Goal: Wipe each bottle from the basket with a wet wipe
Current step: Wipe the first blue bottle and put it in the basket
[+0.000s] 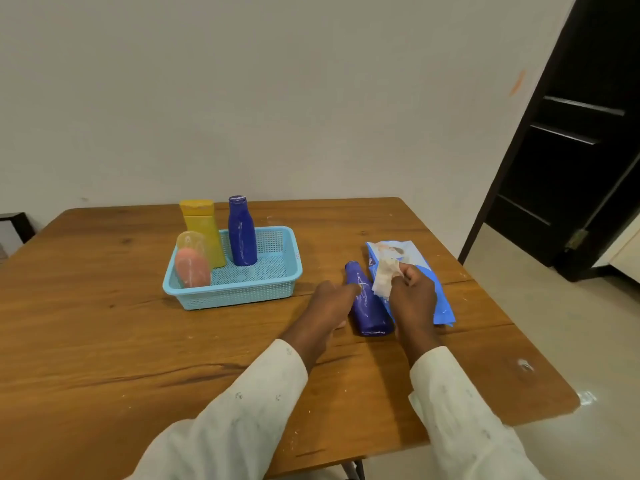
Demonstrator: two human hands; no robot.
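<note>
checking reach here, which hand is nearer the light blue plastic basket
Left. The left hand lies just right of the light blue plastic basket, touching the lying dark blue bottle. The right hand is farther right, beyond that bottle, pinching a white wet wipe.

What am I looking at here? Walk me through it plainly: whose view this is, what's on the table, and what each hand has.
There is no machine here. One camera worn on a person's head looks down at their two bare hands over a wooden table.

A light blue basket holds three bottles: a yellow bottle, an upright blue bottle and a pink bottle. A fourth, the lying bottle, also blue, is on its side between the hands.

The right hand pinches a white wipe in its grip, over the blue wipes pack. The left hand holds nothing; a finger reaches toward the lying bottle.
</note>
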